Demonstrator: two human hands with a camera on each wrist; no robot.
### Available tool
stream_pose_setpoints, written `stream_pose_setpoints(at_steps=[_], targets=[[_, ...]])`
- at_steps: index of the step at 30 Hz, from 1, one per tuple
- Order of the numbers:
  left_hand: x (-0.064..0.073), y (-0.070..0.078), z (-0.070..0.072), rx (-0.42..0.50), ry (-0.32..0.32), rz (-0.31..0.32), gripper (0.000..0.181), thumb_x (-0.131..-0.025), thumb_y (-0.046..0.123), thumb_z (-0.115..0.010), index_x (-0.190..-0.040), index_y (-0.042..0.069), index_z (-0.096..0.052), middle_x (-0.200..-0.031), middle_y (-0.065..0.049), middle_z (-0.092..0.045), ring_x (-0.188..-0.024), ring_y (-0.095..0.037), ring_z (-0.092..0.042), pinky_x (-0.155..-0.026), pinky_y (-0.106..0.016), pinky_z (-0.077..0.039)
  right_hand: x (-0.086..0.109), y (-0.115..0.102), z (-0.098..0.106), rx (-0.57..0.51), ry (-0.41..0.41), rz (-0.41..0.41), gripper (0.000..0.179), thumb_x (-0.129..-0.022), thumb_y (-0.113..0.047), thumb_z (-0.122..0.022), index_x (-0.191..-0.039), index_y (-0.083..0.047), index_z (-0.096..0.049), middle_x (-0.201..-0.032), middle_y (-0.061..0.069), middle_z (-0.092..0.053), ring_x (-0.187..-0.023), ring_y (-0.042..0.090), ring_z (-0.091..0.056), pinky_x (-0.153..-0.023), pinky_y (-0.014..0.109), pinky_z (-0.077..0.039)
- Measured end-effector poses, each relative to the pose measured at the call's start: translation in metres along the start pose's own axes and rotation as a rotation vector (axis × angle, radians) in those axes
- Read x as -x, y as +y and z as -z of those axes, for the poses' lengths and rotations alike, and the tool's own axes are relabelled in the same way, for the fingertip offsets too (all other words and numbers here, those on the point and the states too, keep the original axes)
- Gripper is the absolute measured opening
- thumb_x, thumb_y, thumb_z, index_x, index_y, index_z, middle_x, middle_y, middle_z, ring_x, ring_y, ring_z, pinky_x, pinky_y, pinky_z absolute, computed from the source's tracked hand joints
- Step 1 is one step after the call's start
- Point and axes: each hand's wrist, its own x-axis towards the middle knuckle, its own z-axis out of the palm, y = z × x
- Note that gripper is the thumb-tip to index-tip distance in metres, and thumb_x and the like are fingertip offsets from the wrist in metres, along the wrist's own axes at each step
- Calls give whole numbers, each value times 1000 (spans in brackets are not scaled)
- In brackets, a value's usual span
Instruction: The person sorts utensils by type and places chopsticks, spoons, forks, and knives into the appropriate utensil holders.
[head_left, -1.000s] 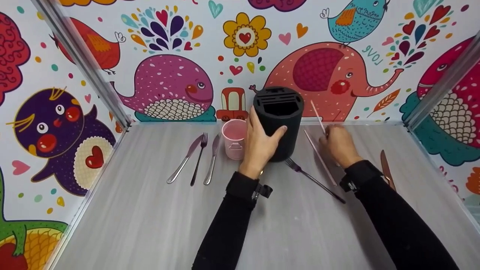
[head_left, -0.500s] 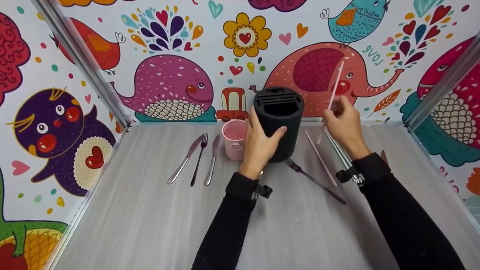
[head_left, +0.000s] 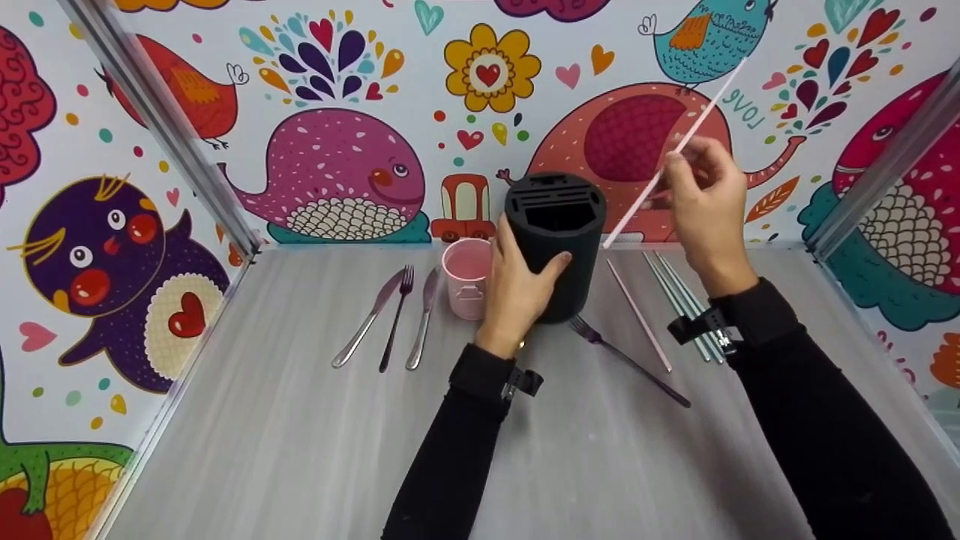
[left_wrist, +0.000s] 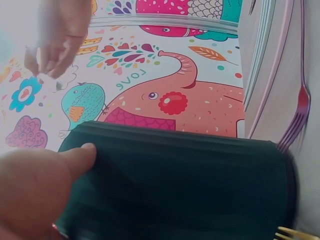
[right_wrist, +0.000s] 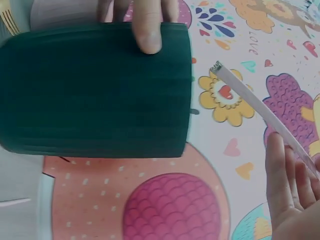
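Observation:
My left hand (head_left: 517, 289) grips the side of a black cylindrical cutlery holder (head_left: 574, 277), thumb on its near face. Slots and a larger opening show in the holder's top, and it stands upright on the table. Up and to the right of it, my right hand (head_left: 706, 199) pinches a pink chopstick (head_left: 645, 196) between thumb and fingers. The chopstick slants, its lower end near the holder's right rim. In the right wrist view that chopstick (right_wrist: 255, 100) has a patterned silvery end. A second pink chopstick (head_left: 639, 315) lies on the table right of the holder.
A purple fork (head_left: 630, 360) lies before the holder. Light green chopsticks (head_left: 682, 304) lie partly under my right wrist. A pink mug (head_left: 466, 289) stands left of the holder, beside two knives and a dark fork (head_left: 396, 322). Gold fork tines (left_wrist: 295, 233) show in the left wrist view.
My right hand has risen from the table with the pink chopstick and tilted it, uncovering the light green chopsticks. The copper knife at the right is now hidden behind my arm. My left hand stays put.

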Motion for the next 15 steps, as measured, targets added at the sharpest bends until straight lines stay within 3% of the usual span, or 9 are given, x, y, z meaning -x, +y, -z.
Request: stream_pose_setpoints(at_steps=[5, 10, 15], targets=[[0, -1, 1, -19, 10, -19, 113, -98, 55, -81, -178, 18, -11, -181, -13, -31, -161, -29, -44, -134, -54, -38, -6, -10, -10, 7, -3, 57, 21, -107, -11, -69, -128, -8, -65, -106, 15, -67, -80, 25, -76, -68, 33, -68], [1, 1, 2, -23, 12, -19, 112, -98, 55, -80, -178, 18, -11, -181, -13, -31, -161, -30, -43, -134, -55, -37, -8, -9, -19, 162, -42, 130, 18, -110, -17, -67, -126, -8, -65, -110, 12, -70, -90, 24, -81, -75, 32, -68], [1, 2, 2, -37, 9, -13, 113, -98, 56, -80, -179, 17, -11, -182, -14, -30, -163, -29, -42, -135, -54, -36, -6, -4, -25, 321, -80, 213, 19, -110, -16, -66, -126, -6, -69, -103, 6, -72, -89, 20, -82, -77, 25, -67]])
